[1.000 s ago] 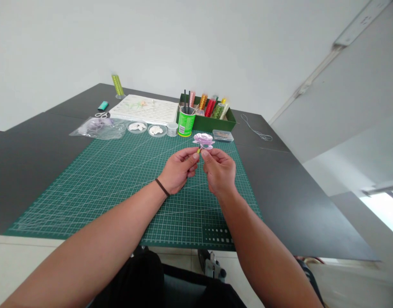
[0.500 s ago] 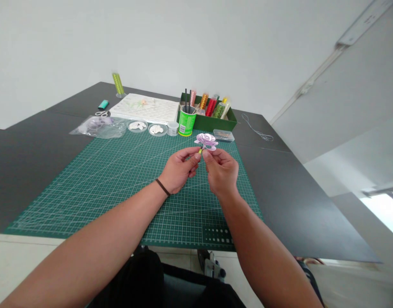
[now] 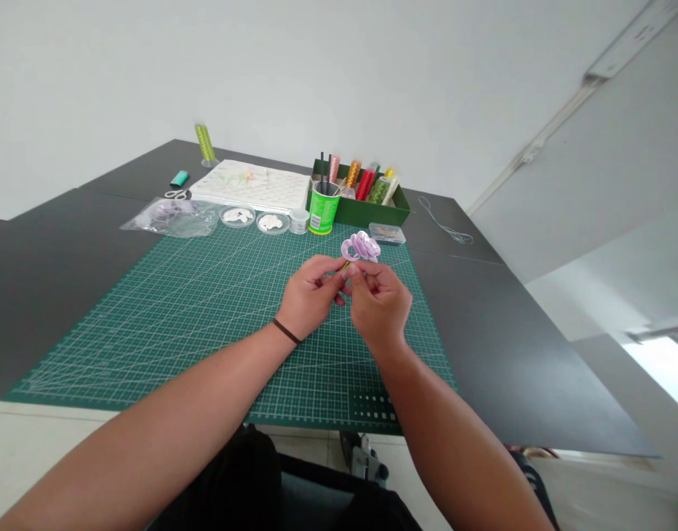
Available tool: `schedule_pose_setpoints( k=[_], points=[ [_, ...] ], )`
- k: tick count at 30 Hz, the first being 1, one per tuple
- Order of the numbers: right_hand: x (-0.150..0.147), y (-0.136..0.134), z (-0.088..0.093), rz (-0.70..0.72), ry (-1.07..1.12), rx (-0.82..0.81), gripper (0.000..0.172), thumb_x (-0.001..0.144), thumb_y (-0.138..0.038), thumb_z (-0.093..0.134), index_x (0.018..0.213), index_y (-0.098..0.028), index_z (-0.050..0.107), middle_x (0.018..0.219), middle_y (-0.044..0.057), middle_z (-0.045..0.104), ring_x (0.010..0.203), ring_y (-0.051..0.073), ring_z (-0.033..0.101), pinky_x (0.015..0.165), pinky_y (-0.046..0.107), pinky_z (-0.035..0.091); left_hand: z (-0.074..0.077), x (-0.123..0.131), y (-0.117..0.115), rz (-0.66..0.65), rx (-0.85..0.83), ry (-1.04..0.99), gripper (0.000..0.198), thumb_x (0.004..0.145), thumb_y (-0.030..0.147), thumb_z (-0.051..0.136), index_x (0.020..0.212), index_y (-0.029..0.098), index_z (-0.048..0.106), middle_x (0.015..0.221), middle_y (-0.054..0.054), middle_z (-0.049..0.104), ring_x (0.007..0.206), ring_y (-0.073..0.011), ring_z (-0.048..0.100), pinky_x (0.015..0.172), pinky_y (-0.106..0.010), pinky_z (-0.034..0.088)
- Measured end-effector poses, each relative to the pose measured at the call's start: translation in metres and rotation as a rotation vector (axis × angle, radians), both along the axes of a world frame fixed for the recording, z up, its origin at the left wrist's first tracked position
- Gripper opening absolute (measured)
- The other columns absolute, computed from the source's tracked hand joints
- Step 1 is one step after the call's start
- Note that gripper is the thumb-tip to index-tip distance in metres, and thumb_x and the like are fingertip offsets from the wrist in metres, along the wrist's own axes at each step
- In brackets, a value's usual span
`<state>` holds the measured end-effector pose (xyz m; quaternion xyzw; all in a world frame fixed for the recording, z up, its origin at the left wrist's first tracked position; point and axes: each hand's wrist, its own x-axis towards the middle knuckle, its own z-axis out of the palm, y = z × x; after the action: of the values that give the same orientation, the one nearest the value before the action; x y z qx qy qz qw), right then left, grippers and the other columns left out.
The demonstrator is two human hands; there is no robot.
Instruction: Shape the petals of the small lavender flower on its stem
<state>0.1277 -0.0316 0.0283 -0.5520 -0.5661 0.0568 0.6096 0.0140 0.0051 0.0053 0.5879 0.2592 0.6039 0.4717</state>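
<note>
A pale purple artificial flower (image 3: 361, 246) with rounded petals is held up over the green cutting mat (image 3: 195, 317). Below its head, the fingers of my left hand (image 3: 313, 291) are closed around the thin yellow-green stem (image 3: 346, 265). My right hand (image 3: 381, 301) pinches the same stem just under the petals, its thumb and fingertips touching those of the left. The flower head tilts to the right. Most of the stem is hidden behind my fingers.
Behind the hands stand a green tin (image 3: 323, 210) with sticks, a green box (image 3: 372, 214) of coloured tubes and a small clear case (image 3: 387, 234). Farther left are two dishes of white pieces (image 3: 272, 223), a plastic bag (image 3: 178, 218), scissors (image 3: 178, 195) and a white board (image 3: 283, 188).
The flower has turned and tipped to the right, showing its petals from another side. Both hands have shifted slightly, with the fingertips closer together on the stem.
</note>
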Motion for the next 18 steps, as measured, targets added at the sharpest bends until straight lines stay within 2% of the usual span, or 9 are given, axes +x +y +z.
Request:
schedule_pose_setpoints(
  k=[5,9,12,14,18],
  points=[
    [0.0004,-0.0025,0.0029,-0.087,-0.147,0.067,0.022,0.091,-0.035,0.060,0.082,-0.020,0.073,0.050,-0.008,0.047,0.044,0.009,0.039,0.050,0.022,0.036,0.0001,-0.0025,-0.0019,0.061,0.097,0.085,0.024,0.093,0.042,0.070,0.103,0.023,0.080,0.091,-0.004,0.072,0.067,-0.0087,0.060,0.061,-0.023,0.052],
    [0.0020,-0.0023,0.0032,-0.104,-0.193,0.098,0.022,0.092,-0.035,0.059,0.083,-0.020,0.073,0.050,-0.007,0.049,0.044,0.009,0.040,0.050,0.022,0.034,-0.0028,0.0010,0.0002,-0.089,-0.076,-0.059,0.031,0.089,0.046,0.074,0.106,0.020,0.080,0.078,-0.002,0.070,0.065,-0.0096,0.057,0.060,-0.023,0.049],
    [0.0025,-0.0016,0.0022,-0.093,-0.209,0.109,0.023,0.092,-0.034,0.059,0.084,-0.020,0.074,0.050,-0.007,0.049,0.044,0.009,0.040,0.049,0.022,0.033,-0.0027,0.0043,0.0014,-0.180,-0.206,-0.174,0.034,0.082,0.044,0.082,0.106,0.020,0.081,0.082,-0.003,0.072,0.065,-0.0083,0.055,0.059,-0.022,0.047],
    [0.0026,-0.0012,0.0017,-0.084,-0.204,0.114,0.023,0.092,-0.034,0.059,0.083,-0.019,0.074,0.050,-0.007,0.050,0.044,0.009,0.040,0.050,0.022,0.034,-0.0007,0.0050,0.0009,-0.210,-0.253,-0.202,0.035,0.079,0.042,0.084,0.106,0.020,0.081,0.084,-0.003,0.073,0.064,-0.0074,0.054,0.058,-0.022,0.045],
    [0.0027,-0.0010,0.0020,-0.082,-0.146,0.051,0.026,0.092,-0.039,0.060,0.084,-0.019,0.075,0.050,-0.007,0.048,0.045,0.009,0.039,0.051,0.023,0.035,0.0035,0.0035,-0.0002,-0.203,-0.276,-0.216,0.034,0.076,0.041,0.086,0.103,0.020,0.080,0.072,0.001,0.066,0.057,-0.0066,0.053,0.049,-0.020,0.043]
  ],
)
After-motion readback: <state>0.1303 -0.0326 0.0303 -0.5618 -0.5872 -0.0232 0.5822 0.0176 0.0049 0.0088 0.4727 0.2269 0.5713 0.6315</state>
